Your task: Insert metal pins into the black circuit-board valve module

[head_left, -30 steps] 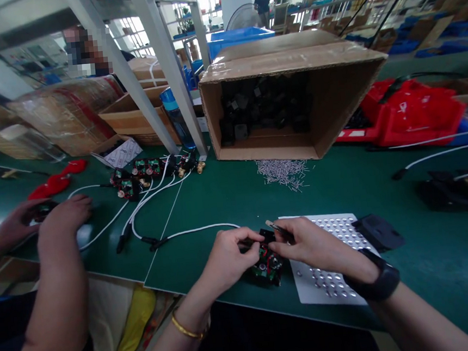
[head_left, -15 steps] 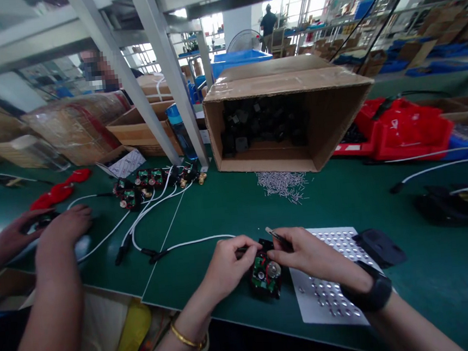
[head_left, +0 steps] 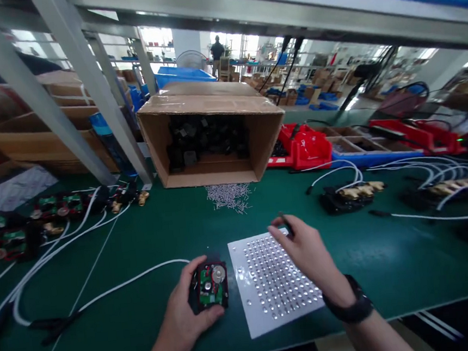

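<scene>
My left hand (head_left: 180, 318) grips a small black housing (head_left: 224, 292) on the bench, fingers behind it and thumb along its near side. Inside the housing shows a green circuit board (head_left: 205, 295) with a round clear disc (head_left: 218, 274) at its upper right. A white cable (head_left: 144, 272) runs left from the housing to black connectors. Over the upper right part of a white plate (head_left: 245, 305) with rows of shiny round pieces, my right hand (head_left: 308, 251) is closed around a slim dark tool (head_left: 286, 224); its exact kind is unclear.
Beyond the plate lie a pile of thin metal pins (head_left: 228, 197) and an open cardboard box (head_left: 213, 176) of black parts. Wired circuit-board assemblies (head_left: 62, 204) sit left; black units with brass fittings (head_left: 348, 195) and red bins (head_left: 309, 150) are on the right. A metal shelf frame (head_left: 91, 89) stands in front.
My right hand has moved from the housing to over the plate, still with the slim tool. My left hand has shifted to hold the housing's side. The view has turned right.
</scene>
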`<state>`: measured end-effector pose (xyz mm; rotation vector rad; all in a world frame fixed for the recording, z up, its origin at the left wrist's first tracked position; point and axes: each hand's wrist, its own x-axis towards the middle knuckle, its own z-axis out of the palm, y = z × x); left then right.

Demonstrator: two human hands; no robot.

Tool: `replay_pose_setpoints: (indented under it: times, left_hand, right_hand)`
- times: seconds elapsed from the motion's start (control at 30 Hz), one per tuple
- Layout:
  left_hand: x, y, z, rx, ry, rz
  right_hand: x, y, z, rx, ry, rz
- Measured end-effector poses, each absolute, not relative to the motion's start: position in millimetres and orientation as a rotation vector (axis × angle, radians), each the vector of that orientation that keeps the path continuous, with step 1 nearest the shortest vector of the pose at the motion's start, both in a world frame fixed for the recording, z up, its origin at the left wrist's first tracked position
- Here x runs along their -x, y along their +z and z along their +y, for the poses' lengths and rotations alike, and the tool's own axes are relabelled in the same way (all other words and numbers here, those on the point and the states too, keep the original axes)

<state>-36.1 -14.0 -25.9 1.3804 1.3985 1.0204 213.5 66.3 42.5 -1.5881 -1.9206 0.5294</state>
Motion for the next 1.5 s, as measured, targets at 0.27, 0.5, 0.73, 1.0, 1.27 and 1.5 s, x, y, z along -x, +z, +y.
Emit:
replay_pose_setpoints:
  times: [0.27, 0.5, 0.73, 1.0, 1.27, 1.5]
  left_hand:
    - [36.9, -22.4, -11.0, -1.472, 0.978, 1.463]
    - [15.1, 14.8, -4.9, -1.33, 1.078, 1.312]
    - [-21.8, 44.6, -12.1, -2.09, 0.753, 1.779]
    - [-25.4, 30.9, -9.0, -2.216, 0.637, 1.849]
    - [-23.5, 17.9, -11.9, -1.997, 1.047, 1.727]
    - [4.1, -6.3, -10.7, -1.559, 1.234, 1.472]
  right_hand:
    - [-284.4, -4.4, 72.7, 2.06, 0.211, -2.02]
    - [-248.4, 32.1, 53.5, 1.322, 1.728, -0.857]
    - [-184.0, 17.9, 23.2, 1.103, 1.941, -0.695]
    - [-173.7, 17.1, 14.2, 1.066, 1.382, -1.604]
    - [-162.7, 28.1, 8.1, 1.275, 1.016, -1.972]
    - [-155.5, 14.2, 14.2, 1.073, 1.718, -1.513]
